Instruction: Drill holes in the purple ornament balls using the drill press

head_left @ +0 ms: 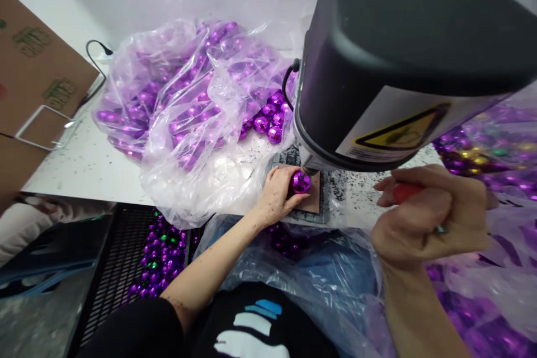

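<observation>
My left hand (279, 193) pinches a shiny purple mirrored ball (301, 182) between thumb and fingers. The ball sits on a brown square pad (314, 201) over a dark metal base, right below the tip of a black bench drill press (348, 78). The drill tip meets the top of the ball; whether it has entered cannot be made out. At the right, my right hand (432, 218) is wrapped round a red lever handle (408, 192), slightly blurred. Most of the lever is hidden by the fingers.
A clear plastic bag (180, 100) of purple balls spills loose ones (268, 120) onto the white table (84, 162). Dark shavings lie around the base. A black crate (113, 251) with balls stands below left, a cardboard box (37, 61) beyond. Another person's sleeve (17, 229) shows far left.
</observation>
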`<state>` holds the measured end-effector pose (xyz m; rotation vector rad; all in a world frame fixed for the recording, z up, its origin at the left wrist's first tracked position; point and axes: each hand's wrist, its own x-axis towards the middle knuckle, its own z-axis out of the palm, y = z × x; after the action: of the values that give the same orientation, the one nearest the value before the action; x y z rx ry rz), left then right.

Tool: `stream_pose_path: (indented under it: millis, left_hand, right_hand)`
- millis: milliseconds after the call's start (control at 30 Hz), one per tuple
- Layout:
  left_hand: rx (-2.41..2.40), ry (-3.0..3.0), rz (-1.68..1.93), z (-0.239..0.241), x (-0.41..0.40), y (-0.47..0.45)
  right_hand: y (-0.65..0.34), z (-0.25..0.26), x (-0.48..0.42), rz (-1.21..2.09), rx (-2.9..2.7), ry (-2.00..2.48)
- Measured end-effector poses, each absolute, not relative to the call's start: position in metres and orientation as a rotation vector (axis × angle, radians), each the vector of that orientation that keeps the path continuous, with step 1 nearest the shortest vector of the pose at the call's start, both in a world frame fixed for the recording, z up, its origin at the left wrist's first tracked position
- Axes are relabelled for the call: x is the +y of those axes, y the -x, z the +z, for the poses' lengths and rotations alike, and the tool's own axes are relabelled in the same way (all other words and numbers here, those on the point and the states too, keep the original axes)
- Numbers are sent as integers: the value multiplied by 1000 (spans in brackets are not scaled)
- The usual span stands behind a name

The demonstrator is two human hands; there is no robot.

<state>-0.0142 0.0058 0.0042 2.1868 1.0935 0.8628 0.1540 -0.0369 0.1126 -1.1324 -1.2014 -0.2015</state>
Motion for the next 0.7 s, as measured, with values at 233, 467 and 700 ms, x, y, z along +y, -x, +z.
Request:
stream_pose_path:
  millis: [233,467,700]
  left_hand:
    - [1123,-2169,884,2,4,13]
    - [1110,-2180,899,2,4,14]
    - [1125,-2176,921,2,4,13]
  right_hand:
    - [-148,98,-28,-261,-1121,1063]
    - [-142,94,-29,-224,-1107,1039]
    - [-136,90,-29,-194,-1087,1016]
